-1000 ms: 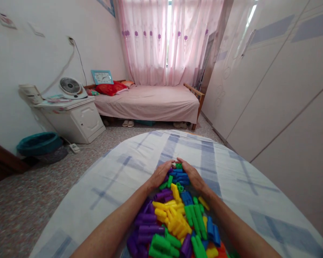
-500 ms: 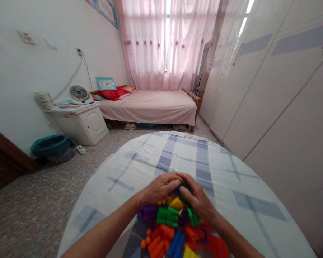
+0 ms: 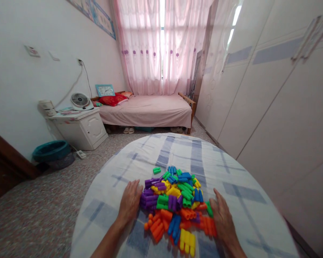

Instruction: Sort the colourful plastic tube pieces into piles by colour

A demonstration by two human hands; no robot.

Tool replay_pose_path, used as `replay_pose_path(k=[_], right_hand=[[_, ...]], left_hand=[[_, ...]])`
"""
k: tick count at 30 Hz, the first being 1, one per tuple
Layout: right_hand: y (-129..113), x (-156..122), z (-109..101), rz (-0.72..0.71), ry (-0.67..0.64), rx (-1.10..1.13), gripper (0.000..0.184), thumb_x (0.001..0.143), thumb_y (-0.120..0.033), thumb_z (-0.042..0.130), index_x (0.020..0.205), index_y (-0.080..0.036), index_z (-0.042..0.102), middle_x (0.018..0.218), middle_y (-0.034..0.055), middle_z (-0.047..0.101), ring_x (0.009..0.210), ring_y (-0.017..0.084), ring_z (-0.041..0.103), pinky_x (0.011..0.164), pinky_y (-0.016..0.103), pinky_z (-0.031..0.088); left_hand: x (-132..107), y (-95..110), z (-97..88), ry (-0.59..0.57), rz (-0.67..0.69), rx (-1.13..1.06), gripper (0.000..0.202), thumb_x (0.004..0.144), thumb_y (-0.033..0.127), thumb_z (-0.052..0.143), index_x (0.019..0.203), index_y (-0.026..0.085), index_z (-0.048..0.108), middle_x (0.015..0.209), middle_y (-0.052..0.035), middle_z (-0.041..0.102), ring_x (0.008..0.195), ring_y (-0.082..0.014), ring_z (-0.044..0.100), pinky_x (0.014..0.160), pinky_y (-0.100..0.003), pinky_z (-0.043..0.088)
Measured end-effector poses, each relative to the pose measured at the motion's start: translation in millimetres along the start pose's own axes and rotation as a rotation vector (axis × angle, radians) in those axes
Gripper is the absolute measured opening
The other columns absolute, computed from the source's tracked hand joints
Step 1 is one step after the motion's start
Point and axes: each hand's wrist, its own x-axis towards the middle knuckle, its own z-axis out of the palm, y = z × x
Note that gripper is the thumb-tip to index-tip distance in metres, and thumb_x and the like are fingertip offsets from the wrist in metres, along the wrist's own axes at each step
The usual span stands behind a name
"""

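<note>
Our left hand [image 3: 130, 202] and right hand [image 3: 223, 216] lie flat and open, holding nothing, on the table cloth [image 3: 239, 200] at both sides of the block pile [image 3: 174, 204], toward the near edge. The blocks are gathered but unsorted; one green block [image 3: 156, 170] lies apart.

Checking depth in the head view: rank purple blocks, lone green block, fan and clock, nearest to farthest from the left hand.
From the left hand:
1. purple blocks, right beside it.
2. lone green block, just beyond them.
3. fan, on the cabinet at left.
4. clock, at the head of the bed.
</note>
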Motion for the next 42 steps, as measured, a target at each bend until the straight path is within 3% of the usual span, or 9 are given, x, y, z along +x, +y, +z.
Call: replay_pose_path(k=[3,8,20,24,27,32,36,40,42], right_hand=[[-23,7,13,0.195,-0.038,0.162,0.059,0.086,-0.057,0.038,0.134,-0.023,0.044,0.139,0.0085,0.046,0.13,0.027,0.038,0.109,0.047,0.027],[-59,25,29,0.188,-0.125,0.354,0.062,0.082,-0.058,0.045,0.13,-0.02,0.05,0.139,0.0077,0.046,0.13,0.024,0.039,0.111,0.041,0.023],[-76,68,52,0.25,-0.31,0.624,0.052,0.078,-0.057,0.054,0.119,-0.026,0.059,0.131,0.0039,0.055,0.127,0.022,0.043,0.11,0.044,0.024],[-88,76,50,0.224,-0.432,0.713,0.047,0.079,-0.051,0.056,0.118,-0.024,0.059,0.122,0.0035,0.06,0.117,0.025,0.052,0.102,0.044,0.036],[-98,73,40,0.088,-0.519,0.68,0.037,0.08,-0.046,0.058,0.109,-0.022,0.063,0.112,0.0047,0.064,0.107,0.024,0.057,0.097,0.041,0.041],[-115,40,10,-0.262,-0.578,0.473,0.027,0.081,-0.035,0.059,0.105,-0.023,0.062,0.109,0.0052,0.063,0.107,0.021,0.055,0.098,0.037,0.04],[-110,-1,-11,-0.53,-0.519,0.178,0.038,0.081,-0.037,0.06,0.118,-0.027,0.055,0.121,0.0058,0.058,0.123,0.024,0.044,0.106,0.043,0.032],[-74,-45,-14,-0.658,-0.287,-0.117,0.086,0.068,-0.065,0.061,0.14,-0.026,0.034,0.146,0.0117,0.032,0.135,0.039,0.022,0.104,0.056,0.028],[-50,-64,-7,-0.661,-0.224,-0.208,0.093,0.066,-0.072,0.055,0.143,-0.028,0.028,0.15,0.0114,0.024,0.134,0.041,0.023,0.1,0.056,0.032]], left_hand=[[1,12,16.8,-0.066,-0.151,-0.226,0.044,0.086,0.045,0.041,0.118,0.018,0.057,0.133,-0.0108,0.053,0.128,-0.0255,0.042,0.112,-0.046,0.025],[8,55,31.0,-0.096,-0.21,-0.585,0.051,0.087,0.049,0.041,0.126,0.017,0.053,0.134,-0.0085,0.052,0.126,-0.0222,0.044,0.111,-0.037,0.027],[41,84,51.9,-0.249,-0.023,-0.68,0.035,0.088,0.039,0.042,0.097,0.016,0.068,0.116,-0.0071,0.062,0.115,-0.0215,0.052,0.104,-0.035,0.034],[48,101,42.7,-0.335,0.074,-0.7,0.035,0.088,0.038,0.043,0.088,0.016,0.069,0.108,-0.0077,0.065,0.105,-0.0211,0.056,0.1,-0.035,0.038],[46,107,29.3,-0.376,0.159,-0.721,0.03,0.087,0.035,0.046,0.086,0.016,0.069,0.103,-0.0078,0.065,0.103,-0.0211,0.057,0.097,-0.035,0.04],[22,111,4.3,-0.464,0.337,-0.64,0.022,0.085,0.032,0.053,0.095,0.018,0.067,0.101,-0.0079,0.065,0.099,-0.0198,0.059,0.091,-0.034,0.045],[-17,109,-16.5,-0.46,0.552,-0.314,0.025,0.084,0.035,0.054,0.104,0.024,0.064,0.108,-0.0064,0.065,0.108,-0.0206,0.056,0.105,-0.042,0.033],[-69,77,-24.5,-0.287,0.633,0.085,0.071,0.071,0.067,0.056,0.131,0.03,0.046,0.138,-0.0102,0.046,0.129,-0.0311,0.039,0.11,-0.054,0.02],[-95,53,-20.0,-0.196,0.635,0.215,0.092,0.063,0.077,0.053,0.139,0.028,0.036,0.146,-0.0146,0.033,0.134,-0.0373,0.03,0.106,-0.058,0.024]])
